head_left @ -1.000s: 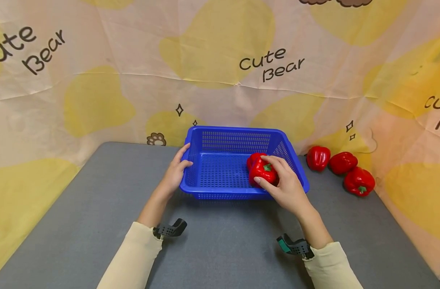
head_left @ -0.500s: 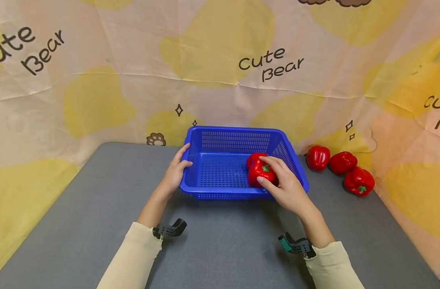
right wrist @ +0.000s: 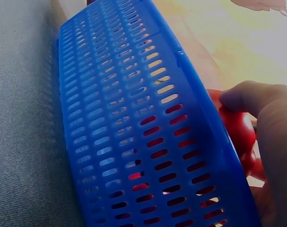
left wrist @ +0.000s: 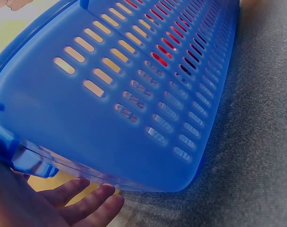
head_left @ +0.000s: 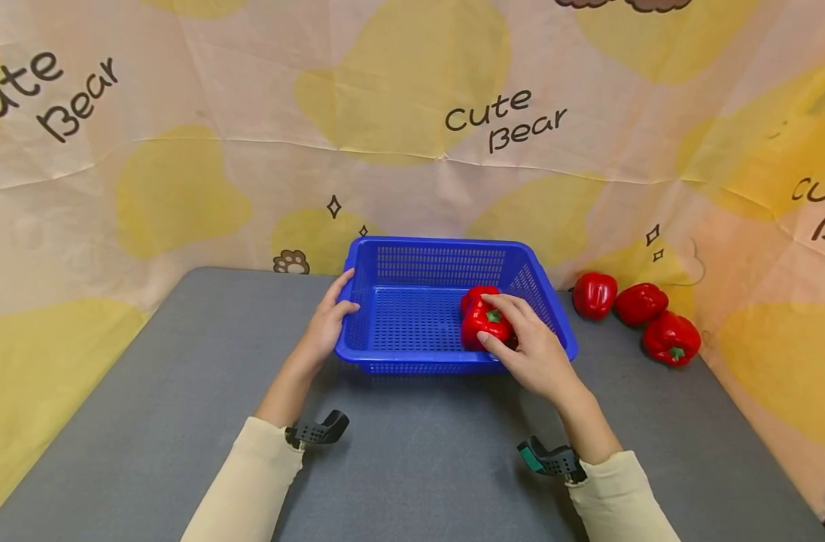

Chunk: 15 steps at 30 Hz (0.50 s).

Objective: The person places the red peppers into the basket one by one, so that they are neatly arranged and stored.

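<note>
Blue slotted plastic forms the rectangular basket (head_left: 419,356), which sits on a grey cloth-like tabletop (head_left: 412,459). The person's left hand (head_left: 327,324) grips its left end, thumb over the rim and the other fingers outside, reaching below the rim in the left wrist view. The right hand (head_left: 537,350) grasps a glossy red bell pepper with a green stem (head_left: 473,329) between thumb and fingers, inside the basket near its right front corner; whether it touches the basket's floor cannot be told. Just behind it, partly hidden, a second red bell pepper (head_left: 479,292) lies in the basket.

Outside, to the right, three more red bell peppers (head_left: 595,296) lie close together on the tabletop. Pale cream sleeves (head_left: 246,478) cover both forearms, and a pink-and-yellow printed cloth (head_left: 385,188) hangs behind.
</note>
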Each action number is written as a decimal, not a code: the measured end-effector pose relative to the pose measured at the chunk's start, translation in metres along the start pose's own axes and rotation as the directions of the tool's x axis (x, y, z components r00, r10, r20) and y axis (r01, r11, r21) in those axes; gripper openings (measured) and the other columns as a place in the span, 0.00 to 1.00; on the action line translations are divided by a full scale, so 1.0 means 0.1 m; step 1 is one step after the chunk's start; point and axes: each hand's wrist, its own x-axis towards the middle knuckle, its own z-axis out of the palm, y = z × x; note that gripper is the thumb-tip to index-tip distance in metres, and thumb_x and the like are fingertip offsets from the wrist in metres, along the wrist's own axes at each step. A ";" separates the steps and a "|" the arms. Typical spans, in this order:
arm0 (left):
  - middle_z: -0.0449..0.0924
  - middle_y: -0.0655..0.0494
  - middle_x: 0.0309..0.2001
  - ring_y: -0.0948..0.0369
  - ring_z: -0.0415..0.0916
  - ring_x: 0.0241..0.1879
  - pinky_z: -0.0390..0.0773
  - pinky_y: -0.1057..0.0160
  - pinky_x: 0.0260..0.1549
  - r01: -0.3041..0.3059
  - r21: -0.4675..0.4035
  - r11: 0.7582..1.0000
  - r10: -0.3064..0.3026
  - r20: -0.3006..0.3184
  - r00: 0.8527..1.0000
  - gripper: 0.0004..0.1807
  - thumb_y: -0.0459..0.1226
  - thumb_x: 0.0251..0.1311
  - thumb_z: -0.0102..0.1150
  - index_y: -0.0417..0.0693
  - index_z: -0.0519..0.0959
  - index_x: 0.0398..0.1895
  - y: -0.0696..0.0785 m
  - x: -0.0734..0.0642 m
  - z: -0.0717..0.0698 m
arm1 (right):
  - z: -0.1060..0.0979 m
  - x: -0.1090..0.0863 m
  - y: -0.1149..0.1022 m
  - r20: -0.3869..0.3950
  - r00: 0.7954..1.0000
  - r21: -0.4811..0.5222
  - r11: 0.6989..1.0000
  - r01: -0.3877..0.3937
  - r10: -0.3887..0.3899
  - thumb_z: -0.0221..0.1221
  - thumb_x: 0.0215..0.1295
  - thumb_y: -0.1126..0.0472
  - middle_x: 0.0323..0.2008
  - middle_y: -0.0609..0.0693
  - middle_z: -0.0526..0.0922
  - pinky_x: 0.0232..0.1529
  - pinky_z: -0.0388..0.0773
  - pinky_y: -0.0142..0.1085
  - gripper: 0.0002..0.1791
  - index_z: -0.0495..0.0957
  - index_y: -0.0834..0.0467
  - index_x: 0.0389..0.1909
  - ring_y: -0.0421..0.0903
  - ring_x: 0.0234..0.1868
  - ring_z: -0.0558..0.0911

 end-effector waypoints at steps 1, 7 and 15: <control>0.46 0.40 0.81 0.37 0.63 0.71 0.70 0.36 0.66 0.001 0.001 1.000 -0.001 -0.001 1.000 0.37 0.35 0.72 0.38 0.60 0.47 0.82 0.00 0.00 0.00 | 0.00 0.00 0.00 0.003 1.000 -0.010 1.000 -0.005 0.005 0.62 0.67 0.49 0.71 0.53 0.69 0.53 0.83 0.59 0.33 0.67 0.44 0.73 0.60 0.68 0.72; 0.45 0.41 0.81 0.37 0.62 0.72 0.70 0.36 0.66 0.005 0.008 1.000 -0.005 0.001 1.000 0.36 0.35 0.72 0.37 0.62 0.46 0.82 0.00 0.00 0.00 | 0.02 -0.01 -0.02 0.018 0.999 -0.077 0.997 -0.027 0.029 0.59 0.69 0.44 0.72 0.52 0.68 0.52 0.83 0.59 0.33 0.66 0.42 0.74 0.60 0.67 0.74; 0.46 0.41 0.81 0.37 0.61 0.73 0.68 0.36 0.68 0.002 0.009 1.000 -0.002 0.000 1.000 0.37 0.35 0.72 0.37 0.62 0.46 0.83 0.00 0.00 0.00 | 0.05 0.00 -0.04 0.009 1.000 -0.140 0.990 -0.010 0.012 0.59 0.67 0.42 0.70 0.50 0.71 0.50 0.84 0.58 0.32 0.69 0.40 0.72 0.59 0.65 0.75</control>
